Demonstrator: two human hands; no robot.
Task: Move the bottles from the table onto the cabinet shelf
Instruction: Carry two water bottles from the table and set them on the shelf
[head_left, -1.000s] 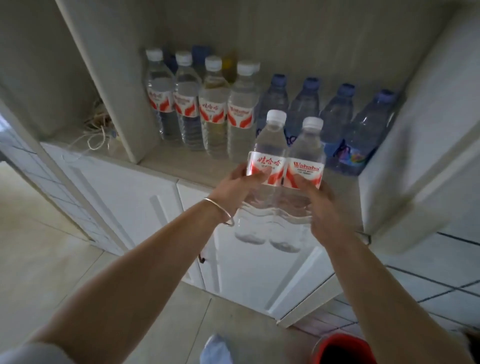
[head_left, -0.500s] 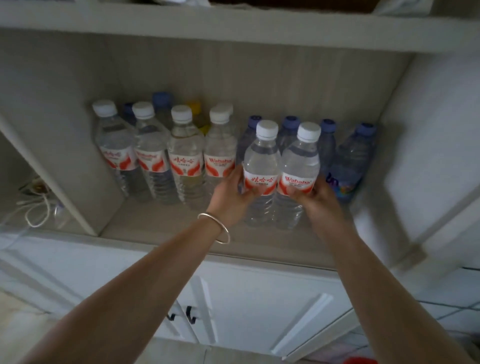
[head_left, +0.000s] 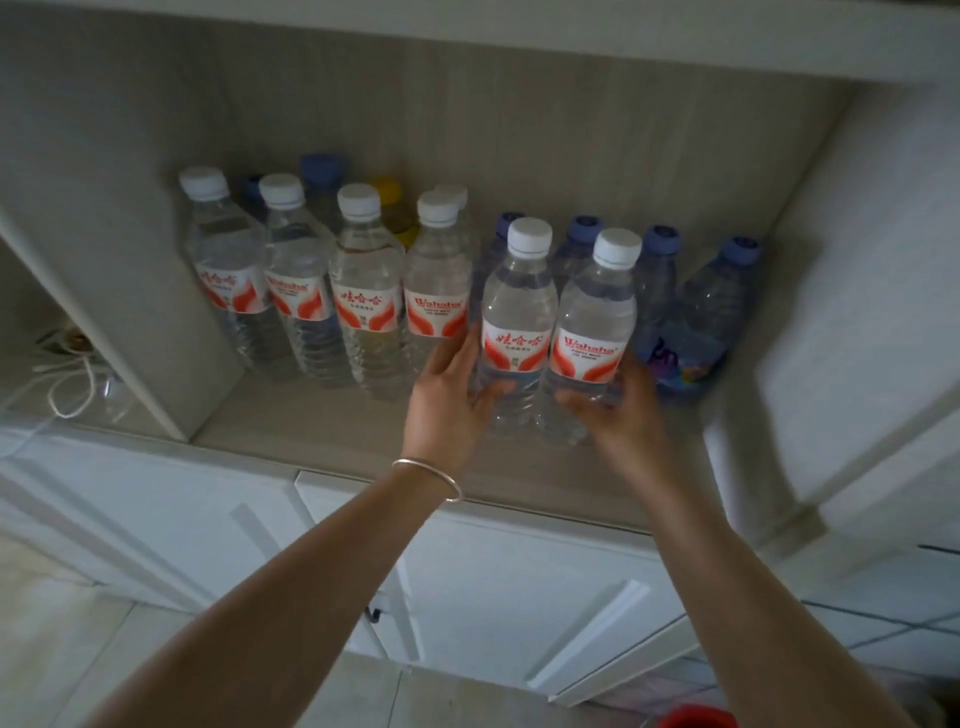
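Both clear plastic white-capped water bottles (head_left: 558, 332) now stand on the pale wooden cabinet shelf (head_left: 332, 441); my left hand (head_left: 447, 400) and right hand (head_left: 618, 415) fingers grip them, release comes next.

back-row bottles (head_left: 387, 208): mostly hidden behind the front row, only caps show
red tub (head_left: 696, 717): cut off by bottom edge
cupboard door (head_left: 857, 332): blurred

Both bare forearms reach forward; the left hand (head_left: 447, 395) with a thin silver wrist bangle (head_left: 427, 477) and the right hand (head_left: 621, 415) curl loosely inward, palms facing.
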